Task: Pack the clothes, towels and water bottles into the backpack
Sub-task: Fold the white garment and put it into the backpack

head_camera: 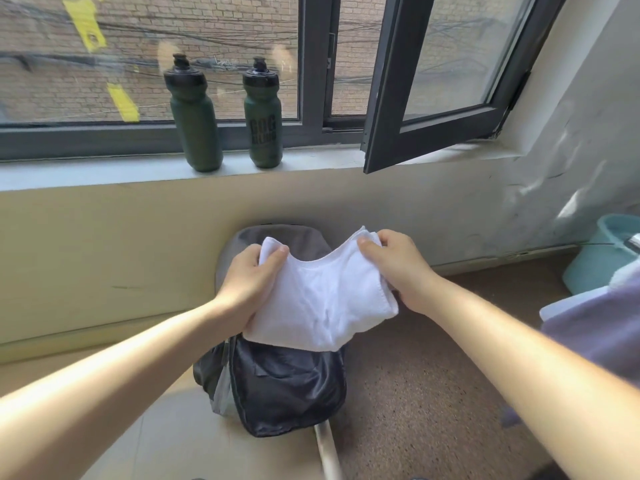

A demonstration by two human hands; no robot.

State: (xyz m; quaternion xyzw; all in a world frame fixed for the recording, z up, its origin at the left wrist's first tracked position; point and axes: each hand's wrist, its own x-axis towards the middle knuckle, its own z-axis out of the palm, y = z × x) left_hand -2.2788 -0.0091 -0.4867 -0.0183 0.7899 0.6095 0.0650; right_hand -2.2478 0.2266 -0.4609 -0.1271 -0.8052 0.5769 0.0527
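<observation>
Both forearms reach in from the bottom edge. Nearest on the floor: pale stick (329,452) poking out from under the backpack (287,386). Pack is dark grey/black, stands on the floor w/ its back against the wall under the sill (104,174), main compartment unzipped and gaping, shiny black lining showing. No logo visible on it.

Just above the opening: white towel (322,303), folded, held spread btwn both hands. L hand (252,282) pinches the top-left corner, thumb on the near side; R hand (398,268) pinches the top-right corner the same way. Hands apart, towel sagging in the middle. Bottom edge hangs over the pack's mouth; can't tell if it touches.

Far right: purple cloth (595,330), then a teal bucket (602,258) by the wall.

Further back, on the sill: 2 dark green water bottles w/ black caps, upright, near each other, not touching. Left bottle (195,123) shows no print. Right bottle (263,123) has dark block lettering, too blurred to read. Behind them window glass w/ yellow tape strips (123,102), open sash (446,64) at right, brick wall outside.
</observation>
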